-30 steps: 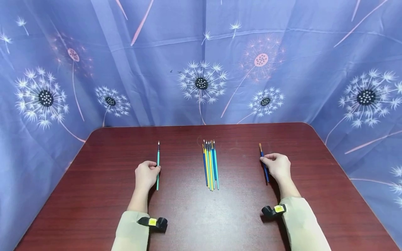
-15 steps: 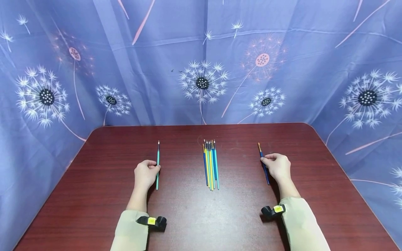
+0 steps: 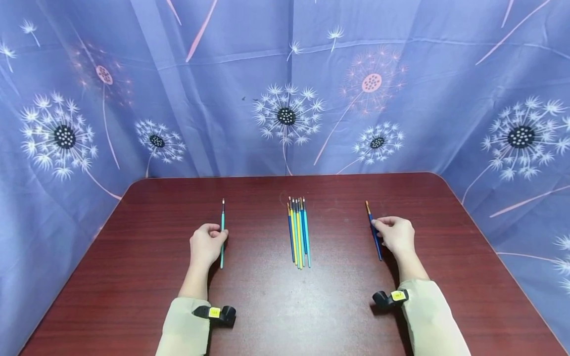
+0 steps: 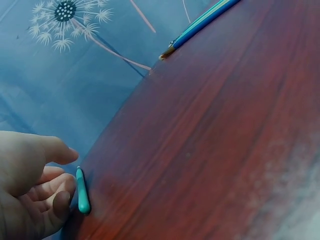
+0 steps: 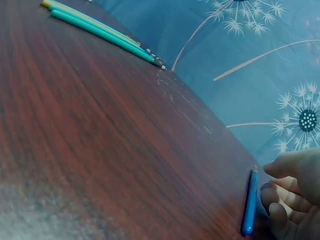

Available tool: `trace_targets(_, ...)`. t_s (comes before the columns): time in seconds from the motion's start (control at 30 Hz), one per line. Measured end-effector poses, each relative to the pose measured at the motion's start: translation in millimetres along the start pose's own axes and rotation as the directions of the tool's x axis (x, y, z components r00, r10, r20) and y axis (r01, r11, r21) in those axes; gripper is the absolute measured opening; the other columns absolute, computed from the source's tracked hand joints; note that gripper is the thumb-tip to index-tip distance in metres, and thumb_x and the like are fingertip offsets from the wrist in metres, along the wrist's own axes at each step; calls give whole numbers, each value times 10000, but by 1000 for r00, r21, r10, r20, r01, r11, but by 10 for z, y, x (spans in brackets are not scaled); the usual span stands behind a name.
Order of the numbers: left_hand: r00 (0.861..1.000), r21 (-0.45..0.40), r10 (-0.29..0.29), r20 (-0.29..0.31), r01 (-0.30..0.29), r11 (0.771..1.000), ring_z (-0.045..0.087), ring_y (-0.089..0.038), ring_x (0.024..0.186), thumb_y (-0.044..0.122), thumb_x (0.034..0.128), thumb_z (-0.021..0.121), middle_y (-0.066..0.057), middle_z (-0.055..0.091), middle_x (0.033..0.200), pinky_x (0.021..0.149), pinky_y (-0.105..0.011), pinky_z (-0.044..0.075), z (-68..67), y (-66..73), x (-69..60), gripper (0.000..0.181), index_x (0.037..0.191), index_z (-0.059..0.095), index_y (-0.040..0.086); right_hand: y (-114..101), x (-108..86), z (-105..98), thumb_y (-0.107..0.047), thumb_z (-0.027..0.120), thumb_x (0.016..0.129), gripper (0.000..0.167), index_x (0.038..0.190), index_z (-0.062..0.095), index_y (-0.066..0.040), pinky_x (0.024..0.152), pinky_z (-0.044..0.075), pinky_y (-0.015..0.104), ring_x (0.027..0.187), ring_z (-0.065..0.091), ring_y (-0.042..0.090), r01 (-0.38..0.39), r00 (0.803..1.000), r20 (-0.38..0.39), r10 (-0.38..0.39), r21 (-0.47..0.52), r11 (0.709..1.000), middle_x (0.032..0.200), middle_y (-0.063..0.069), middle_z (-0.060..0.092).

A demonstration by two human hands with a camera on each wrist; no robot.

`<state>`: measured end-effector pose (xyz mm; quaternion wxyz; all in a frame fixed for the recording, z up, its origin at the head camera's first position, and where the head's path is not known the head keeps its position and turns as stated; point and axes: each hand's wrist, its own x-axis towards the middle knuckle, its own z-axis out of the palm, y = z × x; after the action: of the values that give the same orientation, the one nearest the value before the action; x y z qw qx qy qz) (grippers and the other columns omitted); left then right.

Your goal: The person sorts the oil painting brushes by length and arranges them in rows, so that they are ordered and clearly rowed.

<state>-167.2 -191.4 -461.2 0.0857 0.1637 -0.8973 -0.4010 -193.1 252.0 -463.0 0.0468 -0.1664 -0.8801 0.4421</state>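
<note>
In the head view, a turquoise-handled paintbrush (image 3: 222, 257) lies on the table's left part. My left hand (image 3: 206, 244) is at its middle; the left wrist view shows the thumb and loosely bent fingers beside the turquoise brush (image 4: 82, 195), not closed round it. A dark blue paintbrush (image 3: 376, 244) lies slanted at the right. My right hand (image 3: 398, 236) is just beside it. The right wrist view shows a narrow gap between the thumb and the blue brush (image 5: 250, 205), whose whole length is visible. Between the hands lies a row of paintbrushes (image 3: 298, 237) with blue, yellow and turquoise handles.
The dark red wooden table (image 3: 276, 316) has a blue dandelion-print cloth (image 3: 213, 109) hanging behind it and at its sides. Black wrist cameras (image 3: 218, 315) are strapped over both pale sleeves (image 3: 184, 329).
The right thumb has drawn slightly right, off the blue brush, whose tip has shifted a little left. The left hand has barely moved. The middle row of brushes stays the same.
</note>
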Motion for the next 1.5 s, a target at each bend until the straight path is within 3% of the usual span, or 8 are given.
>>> trace_targets(0.2,999,-11,16,-50,-17,1000,661,-243,776,235,833,666,-114,705,853,699,-323,459,15,10,-11,278,1025,657,33,23,11,-8,-229,639,868,302,1025,694,23,450,503,231,517,577,7,2,1000,-7,-1,40,999,665,38,687)
trace_targets(0.57,996,-25,46,-76,-48,999,683,-216,772,229,827,672,-116,714,884,719,-338,479,42,36,-15,268,1014,668,37,10,-30,-52,-245,657,861,326,1051,672,20,503,522,232,575,588,35,2,999,40,-2,-2,1000,701,55,687)
trace_targets(0.7,995,-37,59,-79,-62,997,681,-246,842,234,833,666,-134,698,942,751,-361,494,72,85,-9,280,1031,665,35,23,-35,-66,-255,656,864,334,1058,671,17,511,523,235,592,591,44,2,999,46,-1,-11,1000,724,68,692)
trace_targets(0.87,991,-34,98,-86,-101,994,583,-318,972,252,849,639,-158,609,1057,813,-431,469,132,156,-31,336,1103,646,32,28,-28,-58,-275,649,870,333,1057,677,0,512,518,241,612,596,48,9,999,39,-8,-32,999,764,97,706)
trace_targets(1.07,985,-58,158,-64,-162,985,548,-333,1073,255,839,646,-151,576,1168,866,-466,458,219,284,-119,365,1132,641,37,10,-29,-6,-268,650,867,336,1055,677,9,506,509,240,619,618,47,37,998,47,-34,-44,998,843,147,724)
trace_targets(1.33,973,-57,232,-15,-232,971,549,-368,1125,229,824,662,-185,602,1182,931,-487,438,380,487,-182,352,1107,644,21,4,-32,-17,-270,658,863,341,1047,675,16,506,491,231,639,636,55,50,998,43,-47,-64,997,885,159,726)
trace_targets(1.5,975,-110,218,49,-212,971,585,-328,1073,228,826,670,-170,622,1147,904,-464,466,462,592,-199,355,1115,639,25,8,-39,-23,-277,657,863,349,1057,672,13,515,498,230,649,643,61,42,998,49,-39,-56,998,904,165,724)
